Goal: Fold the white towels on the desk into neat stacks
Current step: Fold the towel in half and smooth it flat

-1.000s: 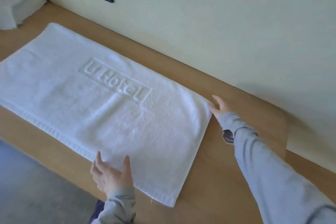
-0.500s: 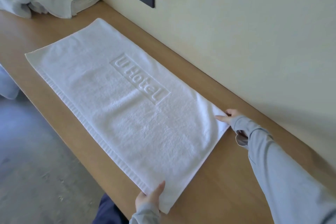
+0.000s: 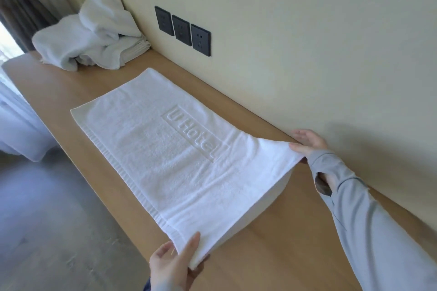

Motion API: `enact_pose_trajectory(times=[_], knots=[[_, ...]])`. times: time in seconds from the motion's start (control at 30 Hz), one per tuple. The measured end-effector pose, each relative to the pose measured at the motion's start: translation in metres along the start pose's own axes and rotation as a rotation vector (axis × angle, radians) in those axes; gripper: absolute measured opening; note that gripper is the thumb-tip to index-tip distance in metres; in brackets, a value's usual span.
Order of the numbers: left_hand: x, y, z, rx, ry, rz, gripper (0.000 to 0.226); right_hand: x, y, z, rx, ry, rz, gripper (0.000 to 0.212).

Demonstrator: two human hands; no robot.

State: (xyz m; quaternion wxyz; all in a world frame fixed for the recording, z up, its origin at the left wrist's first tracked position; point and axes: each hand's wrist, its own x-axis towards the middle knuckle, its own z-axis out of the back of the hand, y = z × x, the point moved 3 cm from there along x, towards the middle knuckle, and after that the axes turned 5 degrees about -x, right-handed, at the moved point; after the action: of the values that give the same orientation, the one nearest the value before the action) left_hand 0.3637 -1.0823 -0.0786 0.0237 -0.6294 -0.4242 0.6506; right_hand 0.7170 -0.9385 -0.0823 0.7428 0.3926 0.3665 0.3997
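The white towel (image 3: 165, 153) lies spread along the desk (image 3: 279, 250), its far end flat and its near end raised off the wood. The left hand (image 3: 172, 264) pinches the near corner at the desk's front edge, and the right hand (image 3: 307, 143) pinches the near corner beside the wall. A loose pile of towels (image 3: 94, 40) sits at the desk's far end.

**White on pale wood**

We see a plain white towel (image 3: 165, 160). Its only pattern is a raised "U Hotel" panel and a ribbed band along one long edge. The worktop (image 3: 272, 255) is light tan wood with faint grain. The heap of towels (image 3: 89, 38) is white too. We note a cream wall (image 3: 307, 30), three charcoal sockets (image 3: 182, 30), a grey floor (image 3: 47, 220) and a pale blue-grey sleeve (image 3: 366, 220).
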Motion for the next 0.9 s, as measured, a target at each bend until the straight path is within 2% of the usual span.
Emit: enact_pose_trajectory(times=[0.03, 0.07, 0.17, 0.2, 0.23, 0.3, 0.4, 0.5, 0.57, 0.63, 0.7, 0.77, 0.83, 0.9], knots=[[-0.002, -0.012, 0.002, -0.018, -0.002, -0.042, 0.076, 0.0, 0.013, -0.003, 0.028, 0.009, 0.028, 0.031], [-0.002, -0.025, 0.004, -0.019, 0.025, -0.105, 0.073, 0.0, 0.027, -0.008, 0.072, 0.025, 0.045, 0.026], [0.002, -0.064, 0.007, 0.025, 0.152, -0.249, 0.028, 0.002, 0.069, -0.027, 0.208, 0.031, 0.09, 0.013], [0.006, -0.077, 0.009, 0.011, 0.195, -0.276, 0.025, 0.005, 0.083, -0.034, 0.251, 0.025, 0.1, 0.01], [0.011, -0.092, 0.01, -0.001, 0.236, -0.308, 0.029, 0.008, 0.096, -0.042, 0.31, 0.038, 0.107, 0.007], [0.023, -0.125, 0.013, 0.045, 0.336, -0.406, 0.045, 0.017, 0.122, -0.061, 0.391, 0.106, 0.141, 0.023], [0.05, -0.176, 0.02, 0.217, 0.363, -0.545, 0.05, 0.035, 0.158, -0.091, 0.211, 0.114, 0.241, 0.04], [0.09, -0.223, 0.03, 0.295, 0.221, -0.624, 0.012, 0.056, 0.202, -0.129, -0.009, -0.006, 0.353, 0.03], [0.124, -0.254, 0.038, 0.36, 0.136, -0.695, 0.033, 0.074, 0.23, -0.16, -0.092, -0.074, 0.386, 0.018], [0.154, -0.288, 0.042, 0.376, 0.129, -0.734, 0.045, 0.095, 0.256, -0.192, -0.225, -0.146, 0.409, 0.008], [0.184, -0.32, 0.045, 0.411, 0.144, -0.748, 0.046, 0.119, 0.281, -0.228, -0.399, -0.204, 0.446, 0.023], [0.218, -0.348, 0.049, 0.397, 0.181, -0.71, 0.031, 0.146, 0.302, -0.269, -0.5, -0.207, 0.446, 0.034], [0.253, -0.376, 0.053, 0.339, 0.203, -0.665, 0.023, 0.176, 0.317, -0.312, -0.591, -0.208, 0.413, 0.037], [0.292, -0.396, 0.056, 0.29, 0.217, -0.612, 0.025, 0.208, 0.325, -0.354, -0.68, -0.207, 0.353, 0.03]])
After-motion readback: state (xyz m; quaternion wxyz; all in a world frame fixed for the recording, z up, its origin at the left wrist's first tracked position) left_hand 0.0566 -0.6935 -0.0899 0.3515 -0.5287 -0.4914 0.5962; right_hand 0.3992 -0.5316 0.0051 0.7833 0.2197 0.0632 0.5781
